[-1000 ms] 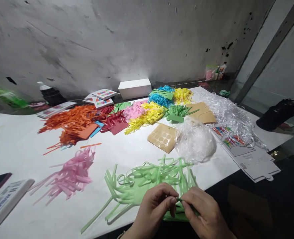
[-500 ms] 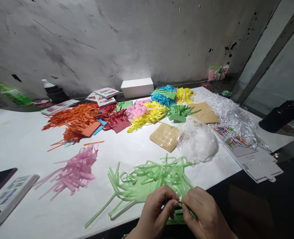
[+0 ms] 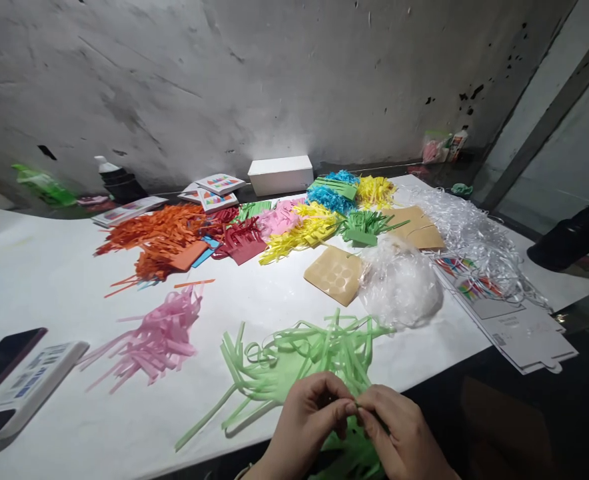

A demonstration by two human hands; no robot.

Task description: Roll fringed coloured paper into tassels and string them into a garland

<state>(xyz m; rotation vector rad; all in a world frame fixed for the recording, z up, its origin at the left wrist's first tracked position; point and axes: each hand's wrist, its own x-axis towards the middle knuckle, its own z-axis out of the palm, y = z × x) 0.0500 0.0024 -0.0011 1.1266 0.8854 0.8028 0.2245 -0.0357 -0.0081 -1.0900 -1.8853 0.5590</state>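
Left hand (image 3: 312,420) and right hand (image 3: 400,427) meet at lower center, fingertips almost touching. Both grips closed, pinching a thin green paper piece (image 3: 357,404) between them. Fingers cover most of it; only a sliver shows. Green paper fringe (image 3: 357,448) hangs under the hands, partly behind them, cut off by the bottom edge. Can't tell if it joins the pinched bit.

Just beyond: light green tissue-paper fringe (image 3: 279,370), flat sheet with loose curled strips, semi-translucent, near end hidden by the hands. It lies on a white paper sheet (image 3: 254,293) over a glossy black desk (image 3: 454,393). Pink tissue-paper fringe (image 3: 159,337) sits to the left, crumpled, strips splayed.

Dark phone (image 3: 4,363) and white barcode-labelled box (image 3: 34,387) are cropped at the left edge. Black cylindrical object (image 3: 567,239) cropped at right, details lost in the dark.

Clear crinkly plastic bundle (image 3: 399,287), contents unreadable, beside a brown paper envelope (image 3: 334,275) with round translucent stickers. Shredded white strips (image 3: 467,233) partly cover a printed white card (image 3: 517,327).
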